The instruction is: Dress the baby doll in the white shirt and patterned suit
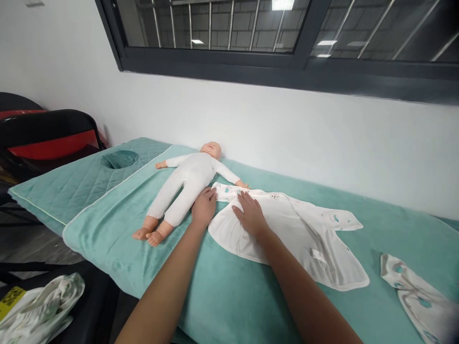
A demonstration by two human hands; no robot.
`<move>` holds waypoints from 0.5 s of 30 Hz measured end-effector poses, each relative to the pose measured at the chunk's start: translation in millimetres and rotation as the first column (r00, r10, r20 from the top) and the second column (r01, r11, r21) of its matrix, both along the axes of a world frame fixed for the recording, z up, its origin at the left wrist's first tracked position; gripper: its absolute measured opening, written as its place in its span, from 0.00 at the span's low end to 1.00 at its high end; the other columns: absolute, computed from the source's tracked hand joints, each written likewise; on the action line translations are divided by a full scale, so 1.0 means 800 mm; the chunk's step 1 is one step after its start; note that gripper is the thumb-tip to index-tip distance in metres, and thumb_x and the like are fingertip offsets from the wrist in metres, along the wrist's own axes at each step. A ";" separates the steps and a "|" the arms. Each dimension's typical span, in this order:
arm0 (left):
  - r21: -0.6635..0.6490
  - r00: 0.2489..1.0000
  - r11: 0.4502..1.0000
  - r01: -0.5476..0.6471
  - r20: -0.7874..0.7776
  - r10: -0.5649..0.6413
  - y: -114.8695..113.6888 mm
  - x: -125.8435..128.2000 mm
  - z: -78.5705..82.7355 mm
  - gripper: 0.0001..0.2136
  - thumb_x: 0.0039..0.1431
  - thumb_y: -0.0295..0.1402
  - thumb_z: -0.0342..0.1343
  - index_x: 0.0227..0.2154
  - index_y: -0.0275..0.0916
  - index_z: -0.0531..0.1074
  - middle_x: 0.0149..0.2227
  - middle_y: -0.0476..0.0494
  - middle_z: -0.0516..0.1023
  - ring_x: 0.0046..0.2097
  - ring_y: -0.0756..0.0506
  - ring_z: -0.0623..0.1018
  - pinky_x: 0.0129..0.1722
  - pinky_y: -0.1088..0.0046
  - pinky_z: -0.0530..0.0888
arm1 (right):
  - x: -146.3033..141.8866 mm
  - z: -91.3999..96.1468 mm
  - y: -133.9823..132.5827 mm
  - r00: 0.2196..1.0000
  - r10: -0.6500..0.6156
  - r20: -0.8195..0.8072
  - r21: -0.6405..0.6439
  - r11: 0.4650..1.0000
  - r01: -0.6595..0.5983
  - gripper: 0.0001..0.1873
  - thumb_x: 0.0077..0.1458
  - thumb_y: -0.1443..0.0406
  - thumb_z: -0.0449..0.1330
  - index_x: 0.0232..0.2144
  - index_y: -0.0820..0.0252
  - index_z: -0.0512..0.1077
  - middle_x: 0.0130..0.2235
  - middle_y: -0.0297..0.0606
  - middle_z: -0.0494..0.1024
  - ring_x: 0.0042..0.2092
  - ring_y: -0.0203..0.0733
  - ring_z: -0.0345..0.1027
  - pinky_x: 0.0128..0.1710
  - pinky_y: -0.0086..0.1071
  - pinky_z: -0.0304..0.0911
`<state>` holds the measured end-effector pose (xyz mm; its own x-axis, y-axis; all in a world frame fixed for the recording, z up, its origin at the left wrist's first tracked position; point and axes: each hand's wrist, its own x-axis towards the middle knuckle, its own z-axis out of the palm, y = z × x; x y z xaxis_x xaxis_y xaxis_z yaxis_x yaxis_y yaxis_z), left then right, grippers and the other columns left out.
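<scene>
Far left of our hands and lower, off the bed, lies a crumpled white cloth with a green print (39, 306). Just left of our left hand (204, 208), a baby doll in a white bodysuit (186, 184) lies on its back on the teal plush bed cover (107, 229), its feet near the front edge. Our left hand rests flat, fingers together, at the left end of the white baby garment with small teal prints (297, 234); we cannot tell whether it touches the doll's thigh. Our right hand (251, 215) lies spread, palm down, on the garment, which runs opened out to the right of both hands.

We judge this to be smoothing, best done with flat palms and light outward strokes, without nudging the doll. Bare cover lies below our wrists. Far right, another printed cloth (419, 296) sits near the edge.
</scene>
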<state>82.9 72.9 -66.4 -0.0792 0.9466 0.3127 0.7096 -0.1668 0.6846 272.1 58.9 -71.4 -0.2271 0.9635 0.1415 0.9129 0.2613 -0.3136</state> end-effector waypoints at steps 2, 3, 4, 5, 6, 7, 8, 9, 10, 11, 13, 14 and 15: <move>0.008 1.000 1.000 -0.011 0.010 0.011 0.000 0.000 0.000 0.19 0.65 0.33 0.44 0.55 0.37 0.71 0.61 0.40 0.69 0.61 0.43 0.68 0.62 0.67 0.63 | 0.000 -0.001 -0.001 1.000 0.002 -0.011 -0.006 1.000 -0.002 0.31 0.66 0.54 0.44 0.66 0.60 0.53 0.69 0.41 0.48 0.70 0.45 0.38 0.67 0.47 0.37; 0.010 1.000 1.000 -0.021 0.008 0.021 0.000 0.001 0.000 0.20 0.65 0.34 0.44 0.57 0.37 0.69 0.62 0.40 0.68 0.62 0.42 0.67 0.63 0.66 0.62 | 0.001 -0.001 -0.001 1.000 0.004 -0.013 -0.006 1.000 -0.004 0.31 0.66 0.54 0.44 0.66 0.61 0.54 0.69 0.41 0.48 0.70 0.45 0.38 0.66 0.47 0.37; 0.010 1.000 0.999 -0.031 0.000 0.031 -0.001 0.002 0.000 0.21 0.65 0.34 0.44 0.58 0.37 0.68 0.62 0.40 0.66 0.63 0.41 0.65 0.63 0.65 0.61 | 0.001 -0.002 -0.001 1.000 0.005 -0.013 -0.003 1.000 -0.005 0.31 0.66 0.54 0.44 0.66 0.61 0.54 0.69 0.41 0.49 0.70 0.45 0.39 0.66 0.47 0.37; 0.006 0.999 0.999 -0.042 -0.015 0.042 -0.002 0.003 0.000 0.21 0.65 0.34 0.44 0.58 0.37 0.67 0.63 0.40 0.65 0.64 0.41 0.65 0.64 0.64 0.61 | 0.001 -0.002 -0.001 1.000 0.007 -0.013 0.003 1.000 -0.007 0.30 0.66 0.54 0.44 0.66 0.61 0.54 0.69 0.41 0.49 0.70 0.45 0.39 0.66 0.47 0.38; -0.001 0.998 0.998 -0.056 -0.039 0.056 -0.004 0.005 0.001 0.21 0.65 0.34 0.44 0.58 0.38 0.67 0.64 0.40 0.65 0.64 0.41 0.64 0.63 0.64 0.61 | 0.001 -0.003 -0.001 1.000 0.008 -0.012 0.012 1.000 -0.008 0.30 0.66 0.55 0.44 0.66 0.61 0.55 0.69 0.41 0.49 0.70 0.45 0.39 0.66 0.47 0.38; -0.008 0.995 0.997 -0.072 -0.070 0.072 -0.005 0.007 0.001 0.20 0.65 0.34 0.44 0.58 0.39 0.68 0.64 0.40 0.64 0.64 0.40 0.65 0.63 0.64 0.61 | 0.001 -0.003 -0.001 1.000 0.010 -0.011 0.022 1.000 -0.010 0.30 0.66 0.55 0.44 0.66 0.61 0.55 0.69 0.41 0.49 0.70 0.45 0.39 0.66 0.48 0.38; -0.013 0.990 0.996 -0.092 -0.107 0.091 -0.007 0.008 0.002 0.20 0.65 0.34 0.44 0.56 0.39 0.69 0.64 0.40 0.64 0.63 0.40 0.65 0.62 0.64 0.62 | 0.001 -0.002 -0.001 1.000 0.016 -0.010 0.033 0.999 -0.015 0.30 0.66 0.55 0.44 0.66 0.61 0.55 0.69 0.42 0.49 0.70 0.45 0.39 0.66 0.48 0.38; -0.012 0.983 0.994 -0.113 -0.147 0.110 -0.009 0.010 0.003 0.19 0.65 0.33 0.44 0.54 0.38 0.71 0.63 0.40 0.65 0.63 0.40 0.66 0.62 0.63 0.63 | 0.001 -0.002 -0.001 1.000 0.028 -0.006 0.045 0.999 -0.028 0.30 0.66 0.55 0.45 0.66 0.61 0.55 0.69 0.42 0.49 0.70 0.46 0.39 0.66 0.48 0.38; -0.004 0.973 0.991 -0.135 -0.188 0.132 -0.011 0.012 0.003 0.17 0.65 0.33 0.44 0.51 0.38 0.72 0.63 0.39 0.65 0.62 0.39 0.67 0.61 0.62 0.64 | 0.001 -0.001 -0.001 0.999 0.050 0.001 0.058 0.997 -0.050 0.30 0.66 0.55 0.45 0.66 0.61 0.55 0.69 0.42 0.49 0.70 0.46 0.39 0.67 0.48 0.37; 0.012 0.961 0.987 -0.158 -0.228 0.156 -0.013 0.014 0.004 0.17 0.65 0.33 0.44 0.49 0.38 0.74 0.62 0.38 0.66 0.61 0.38 0.68 0.60 0.61 0.64 | 0.001 0.000 0.000 0.997 0.082 0.010 0.070 0.994 -0.083 0.30 0.66 0.55 0.45 0.66 0.61 0.55 0.69 0.42 0.49 0.70 0.46 0.39 0.67 0.48 0.37; 0.053 0.937 0.981 -0.186 -0.291 0.193 -0.017 0.017 0.006 0.15 0.64 0.32 0.45 0.46 0.38 0.74 0.61 0.36 0.66 0.60 0.37 0.69 0.59 0.58 0.65 | 0.000 0.001 0.001 0.987 0.159 0.026 0.090 0.983 -0.160 0.30 0.66 0.55 0.45 0.65 0.62 0.55 0.69 0.42 0.50 0.70 0.46 0.39 0.67 0.47 0.37; 0.075 0.930 0.980 -0.185 -0.309 0.199 -0.020 0.018 0.007 0.14 0.64 0.32 0.46 0.46 0.39 0.75 0.61 0.36 0.66 0.60 0.36 0.68 0.58 0.57 0.66 | 0.000 0.002 0.001 0.981 0.193 0.029 0.094 0.976 -0.195 0.30 0.66 0.55 0.45 0.65 0.62 0.56 0.69 0.42 0.50 0.70 0.46 0.39 0.67 0.46 0.37; 0.100 0.929 0.980 -0.173 -0.315 0.196 -0.022 0.018 0.008 0.14 0.64 0.32 0.46 0.45 0.39 0.75 0.61 0.36 0.66 0.60 0.36 0.67 0.57 0.57 0.66 | 0.000 0.001 0.001 0.975 0.219 0.028 0.094 0.971 -0.221 0.29 0.66 0.55 0.44 0.65 0.61 0.56 0.69 0.42 0.50 0.70 0.45 0.40 0.67 0.46 0.38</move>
<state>97.6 55.1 -60.2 -0.1342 0.9001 0.4146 0.9126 -0.0508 0.4057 272.0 59.8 -70.4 -0.4350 0.8719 0.2250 0.8348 0.4842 -0.2622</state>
